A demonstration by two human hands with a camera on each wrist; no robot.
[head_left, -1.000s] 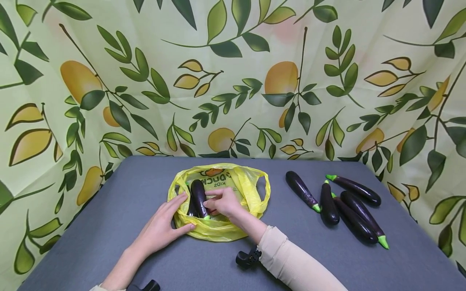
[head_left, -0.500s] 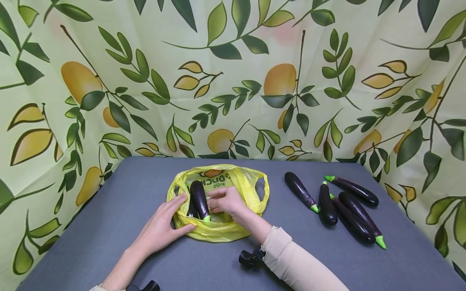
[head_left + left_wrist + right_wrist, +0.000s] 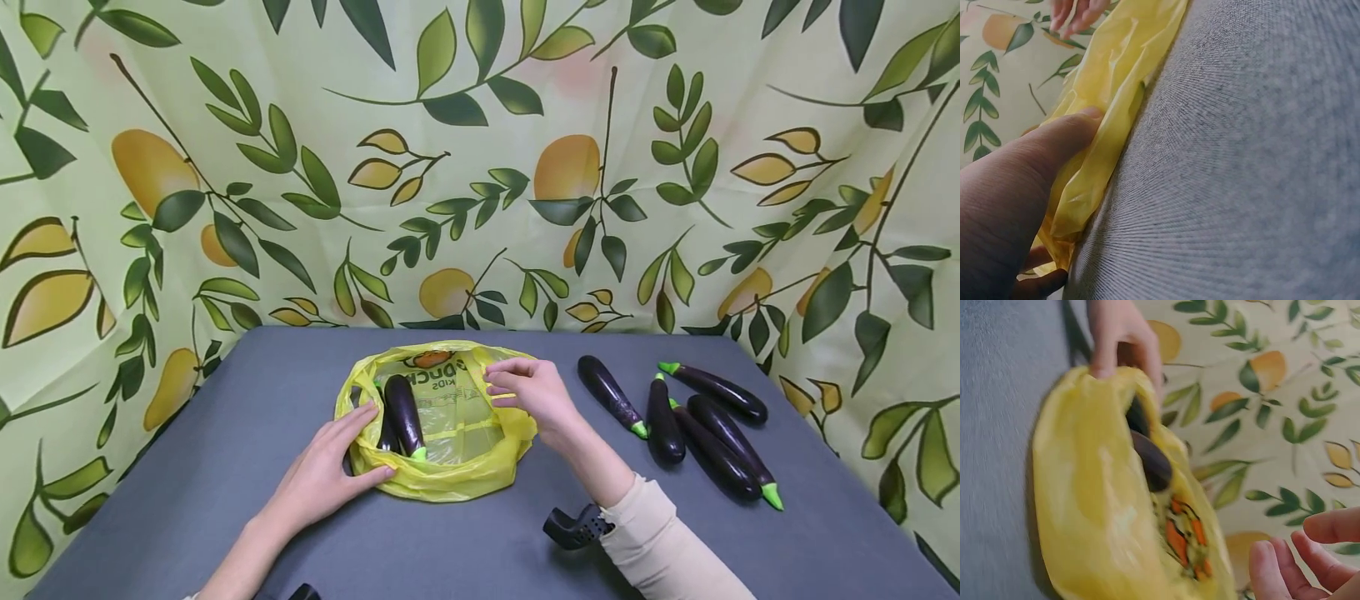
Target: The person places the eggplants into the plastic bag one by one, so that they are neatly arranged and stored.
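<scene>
A yellow plastic bag (image 3: pixel 442 485) lies with its mouth open on the table, printed lettering showing on its inner wall. Inside, at the left, are two dark eggplants: one (image 3: pixel 403 414) in plain sight, the other (image 3: pixel 387 433) partly hidden beside it. My left hand (image 3: pixel 322 467) holds the bag's left edge, fingers at the rim and thumb against the front; in the left wrist view the thumb (image 3: pixel 1075 134) presses the yellow plastic. Above the bag's right rim is my right hand (image 3: pixel 536 396), fingers loosely extended and nothing between them. The right wrist view shows these fingers (image 3: pixel 1316 562) apart from the bag.
Right of the bag, a lone eggplant (image 3: pixel 609 393) lies beside a cluster of several more eggplants (image 3: pixel 716 458) with green stems. A grey cloth (image 3: pixel 480 550) covers the table. Behind it hangs a leaf-and-fruit patterned curtain (image 3: pixel 480 200).
My right hand has come away from the eggplant inside the bag, rising to the right above the rim. The eggplants stay in the bag, and my left hand keeps its place.
</scene>
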